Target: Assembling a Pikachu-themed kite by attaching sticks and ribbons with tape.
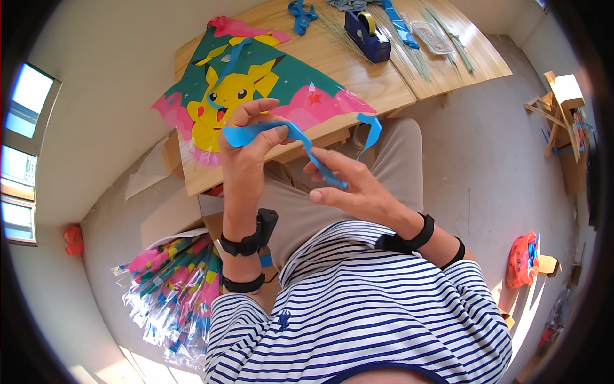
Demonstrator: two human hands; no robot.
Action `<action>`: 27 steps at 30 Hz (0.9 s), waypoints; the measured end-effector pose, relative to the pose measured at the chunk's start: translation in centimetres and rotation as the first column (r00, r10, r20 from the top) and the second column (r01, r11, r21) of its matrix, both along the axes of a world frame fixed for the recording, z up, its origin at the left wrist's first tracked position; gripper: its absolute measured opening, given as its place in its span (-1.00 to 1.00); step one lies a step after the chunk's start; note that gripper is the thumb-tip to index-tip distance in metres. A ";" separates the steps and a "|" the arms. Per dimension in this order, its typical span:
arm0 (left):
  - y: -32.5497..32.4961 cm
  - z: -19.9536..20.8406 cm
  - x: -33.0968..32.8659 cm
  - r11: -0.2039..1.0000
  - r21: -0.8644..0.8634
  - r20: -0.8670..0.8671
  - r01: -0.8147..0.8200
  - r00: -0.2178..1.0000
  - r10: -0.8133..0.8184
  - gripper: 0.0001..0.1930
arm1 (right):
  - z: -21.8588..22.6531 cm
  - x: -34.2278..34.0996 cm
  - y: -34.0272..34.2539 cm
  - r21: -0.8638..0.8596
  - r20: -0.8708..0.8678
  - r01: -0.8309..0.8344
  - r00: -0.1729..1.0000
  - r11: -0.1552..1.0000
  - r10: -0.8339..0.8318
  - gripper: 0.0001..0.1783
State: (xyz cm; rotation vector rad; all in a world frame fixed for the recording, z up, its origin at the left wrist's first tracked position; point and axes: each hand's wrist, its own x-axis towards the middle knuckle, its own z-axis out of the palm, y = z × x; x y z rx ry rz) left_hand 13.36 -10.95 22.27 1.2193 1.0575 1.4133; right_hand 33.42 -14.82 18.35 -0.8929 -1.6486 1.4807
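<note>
Between the thumb and fingers of my left hand (252,131) a flat blue ribbon (240,136) is pinched above the table's near edge. From there the ribbon twists down to my right hand (348,182), which has it across its curled fingers while the thumb stands apart. Another length of blue ribbon (370,131) sticks up beyond the right hand; its link to the held part is hidden. A green and pink kite-like plastic sheet (291,83) with a yellow cartoon figure lies behind my left hand, partly overhanging the table. A narrow blue strip rests on it.
On the wooden table (377,83) are a dark blue tape dispenser (368,38), a clear plastic tray (432,38), thin sticks and more blue ribbon (302,16). A pile of colourful plastic sheets (173,288) lies at lower left. A red bag (522,259) stands at right.
</note>
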 end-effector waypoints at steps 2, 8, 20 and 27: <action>-0.7 2.4 -1.7 0.997 0.071 -0.017 0.002 1.000 -0.001 -0.62 | -0.5 0.6 -0.9 -0.218 -0.023 -0.229 0.973 0.949 0.230 -0.08; -1.2 2.9 -3.1 0.972 -0.085 -0.310 0.220 0.921 -0.236 -0.54 | -0.6 1.7 2.4 -0.092 0.079 -0.151 0.984 0.984 0.158 -0.07; 9.1 -10.6 4.3 0.998 -0.033 -0.594 0.058 0.802 -0.066 -0.53 | -8.9 5.9 10.1 -0.389 -0.017 0.321 0.935 0.864 -0.355 -0.90; 12.5 -19.0 2.4 0.983 0.148 -0.976 -0.108 0.147 0.163 -0.30 | -15.9 9.9 12.6 -0.538 0.115 0.481 0.855 0.692 -0.505 -0.90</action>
